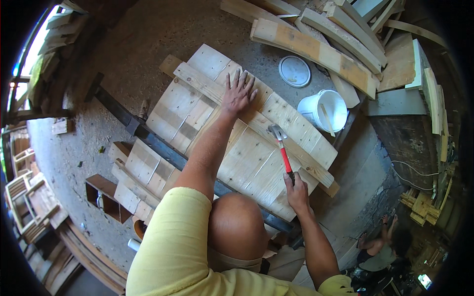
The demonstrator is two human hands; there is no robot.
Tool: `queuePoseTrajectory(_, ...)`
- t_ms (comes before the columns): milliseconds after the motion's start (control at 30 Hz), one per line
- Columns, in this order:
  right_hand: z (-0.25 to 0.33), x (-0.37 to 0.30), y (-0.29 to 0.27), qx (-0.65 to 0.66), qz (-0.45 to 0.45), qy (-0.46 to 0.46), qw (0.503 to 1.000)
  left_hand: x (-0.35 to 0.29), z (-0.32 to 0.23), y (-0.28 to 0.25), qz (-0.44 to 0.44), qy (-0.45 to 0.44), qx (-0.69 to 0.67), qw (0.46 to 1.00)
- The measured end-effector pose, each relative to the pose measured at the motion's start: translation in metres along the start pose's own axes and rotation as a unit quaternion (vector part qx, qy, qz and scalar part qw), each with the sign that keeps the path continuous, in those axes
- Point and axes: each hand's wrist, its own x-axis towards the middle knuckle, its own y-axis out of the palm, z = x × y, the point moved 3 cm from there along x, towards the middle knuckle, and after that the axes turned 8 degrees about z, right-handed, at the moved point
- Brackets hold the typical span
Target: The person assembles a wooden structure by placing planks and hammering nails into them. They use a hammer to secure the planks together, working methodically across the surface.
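On my feed the hammer (285, 157), above the panel (247, 155) near its right edge, looks stiff and head-heavy, best held low, where my right hand (296, 191) wraps it, my left hand (238, 95) spread-fingered.

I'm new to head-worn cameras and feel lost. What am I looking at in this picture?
There is no machine here, only a person's bare hands. The picture comes from a fisheye camera on that person's head, looking down, so straight edges bend toward the rim. In front lies a panel of pale wooden planks over a long metal bar, with a wooden strip across its top. The left hand rests palm down on the panel. The right hand grips a red-handled hammer, its head over the strip; contact is hard to judge. A white bucket and a round lid sit beyond the panel, toward the upper right. Another person is at lower right.
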Motion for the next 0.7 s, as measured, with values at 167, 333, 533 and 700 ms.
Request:
queuePoseTrajectory(167, 0.054, -0.018, -0.032, 0.154, -0.035, -0.067, 0.985, -0.009, 0.005, 0.001, 0.036, -0.010, -0.010, 0.999)
queuePoseTrajectory(333, 0.064, -0.033, -0.031, 0.412, -0.142, -0.422, 0.795, -0.003, 0.003, -0.003, 0.031, -0.009, -0.026, 0.999)
queuePoseTrajectory(533, -0.016, 0.014, 0.011, -0.019, -0.043, -0.041, 0.998, 0.000, 0.006, 0.001, 0.068, -0.021, -0.032, 0.997)
queuePoseTrajectory(700, 0.069, -0.028, -0.042, 0.380, -0.118, -0.282, 0.873, -0.006, 0.006, -0.002, 0.030, -0.012, -0.012, 0.999)
